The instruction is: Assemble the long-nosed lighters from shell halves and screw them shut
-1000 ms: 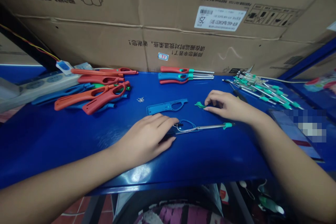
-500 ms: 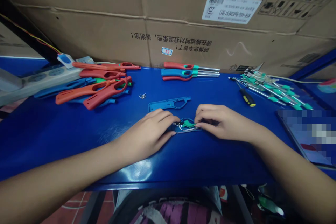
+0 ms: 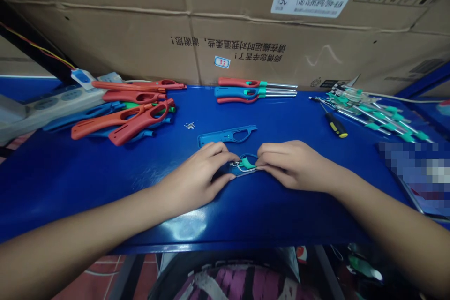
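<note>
Between my hands, low over the blue tabletop, is a blue lighter half-shell with a green trigger and thin white wires in it. My left hand is closed, thumb and fingers pinching the shell's handle end and covering much of it. Pressed together at the front end, the fingertips of my right hand touch the shell by the trigger and hide what lies under them. Just beyond them, a matching blue half-shell lies with its inside facing up.
Orange, red and blue lighter shells lie piled at left beside a power strip. Assembled lighters lie at the back. To the right are metal-tube parts with green triggers and a screwdriver. A large cardboard box stands behind.
My right hand has shifted slightly left along the shell, its fingertips closer to the green trigger. My left hand stays at the handle end. The camera view has tilted a little.
</note>
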`<state>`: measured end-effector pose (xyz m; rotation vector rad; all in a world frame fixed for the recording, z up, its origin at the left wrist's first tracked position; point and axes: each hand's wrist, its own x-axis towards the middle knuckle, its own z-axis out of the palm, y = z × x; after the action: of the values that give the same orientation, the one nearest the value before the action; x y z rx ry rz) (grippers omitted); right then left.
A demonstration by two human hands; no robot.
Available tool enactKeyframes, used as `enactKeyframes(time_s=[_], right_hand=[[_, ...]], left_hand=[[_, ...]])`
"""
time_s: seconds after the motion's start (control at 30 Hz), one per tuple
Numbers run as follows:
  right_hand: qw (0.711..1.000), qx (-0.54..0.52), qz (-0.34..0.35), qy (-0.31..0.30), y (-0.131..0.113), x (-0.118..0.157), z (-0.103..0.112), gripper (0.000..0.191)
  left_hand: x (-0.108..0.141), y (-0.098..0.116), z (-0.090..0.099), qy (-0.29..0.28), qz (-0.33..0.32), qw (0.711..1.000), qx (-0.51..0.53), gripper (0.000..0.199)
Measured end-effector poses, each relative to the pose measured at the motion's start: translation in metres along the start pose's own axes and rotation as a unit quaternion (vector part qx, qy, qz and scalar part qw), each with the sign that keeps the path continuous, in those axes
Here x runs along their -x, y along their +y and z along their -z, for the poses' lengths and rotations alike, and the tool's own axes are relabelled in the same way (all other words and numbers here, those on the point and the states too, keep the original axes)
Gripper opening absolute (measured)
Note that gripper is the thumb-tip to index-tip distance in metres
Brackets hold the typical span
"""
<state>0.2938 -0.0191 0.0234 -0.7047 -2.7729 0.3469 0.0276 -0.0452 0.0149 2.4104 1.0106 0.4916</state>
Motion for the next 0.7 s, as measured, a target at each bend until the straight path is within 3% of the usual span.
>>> enactKeyframes(time_s=[0.17,0.5,0.7], right_hand=[[1.000,0.010,-0.007,-0.021,0.000,-0.001,0.000,0.024],[0.978,0.192,0.060,-0.061,-0.012,-0.002,0.005,0.023],[0.974,0.211,0.054,-0.068,-0.018,-0.003,0.005,0.023]], left_hand=[[0.000,0.001,-0.001,0.003,-0.003,1.000,-0.005,0.027],[0.002,0.002,-0.003,0.005,-0.012,1.000,-0.016,0.037],[0.003,0.004,-0.004,-0.014,-0.064,0.992,-0.107,0.043]])
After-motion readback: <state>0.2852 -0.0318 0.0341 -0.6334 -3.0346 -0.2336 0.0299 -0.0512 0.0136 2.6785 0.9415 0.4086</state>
